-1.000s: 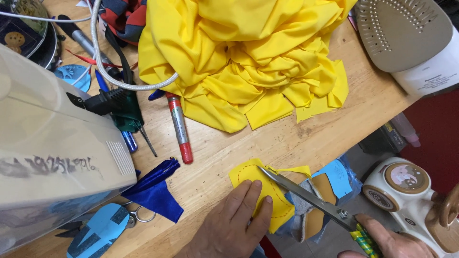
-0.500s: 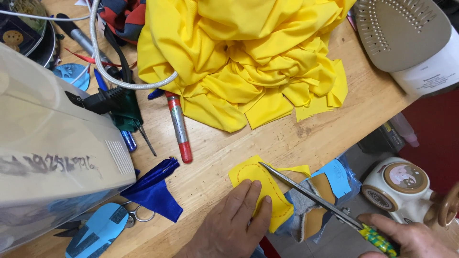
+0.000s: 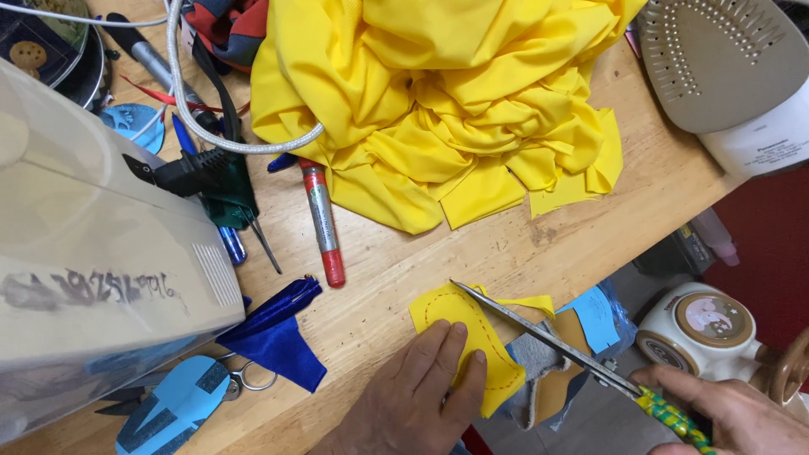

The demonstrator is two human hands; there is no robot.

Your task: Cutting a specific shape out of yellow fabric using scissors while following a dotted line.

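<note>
Left hand [image 3: 421, 392] flat, palm down, fingers together, pressing one small yellow patch [image 3: 468, 337] against the wooden table [image 3: 396, 270] near its edge. Right hand [image 3: 733, 417] just to the right, closed round the green-and-yellow handle of one pair of scissors [image 3: 548, 341], blades nearly shut, slanting up-left over the patch. Beyond the left hand: one heap of yellow cloth [image 3: 455, 109], one red-tipped marker [image 3: 323, 219]. To its left: one blue scrap [image 3: 278, 337], one sewing machine [image 3: 93, 253]. Far upper right: one iron [image 3: 733, 76], lying on its side. Right of the table edge: one round tin [image 3: 695, 329].
</note>
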